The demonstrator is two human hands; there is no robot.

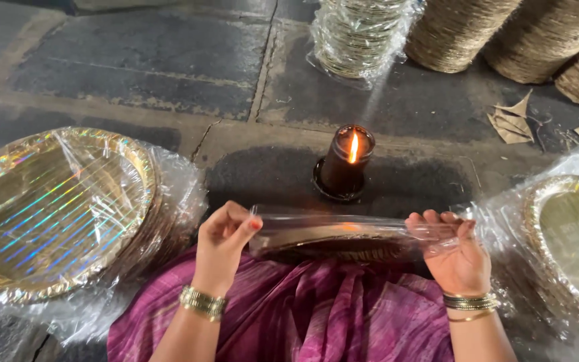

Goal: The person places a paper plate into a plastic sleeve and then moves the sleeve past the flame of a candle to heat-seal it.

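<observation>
1. The left hand [226, 231] is closed in a pinch, thumb against fingertips, on the left end of a clear plastic wrap [343, 224]; the right hand [454, 251] is curled shut on the wrap's right end. Between them the film is pulled taut and level.
2. The wrap covers a stack of plates [333, 243] resting on the lap, over purple cloth [316, 308]. The stack lies between the hands: at 3 o'clock from the left, at 9 o'clock from the right.
3. A lit candle [345, 161] stands on the floor [142, 60] at 12 o'clock from the stack, just beyond the stretched edge. The film seems held flat so that its edge sits near the flame.
4. At 9 o'clock a wrapped pile of shiny plates [55, 211] lies within the left hand's reach; at 3 o'clock another wrapped pile [571, 234] lies beside the right hand.
5. Tall plate stacks [450, 30] stand at 1 o'clock, well apart.
</observation>
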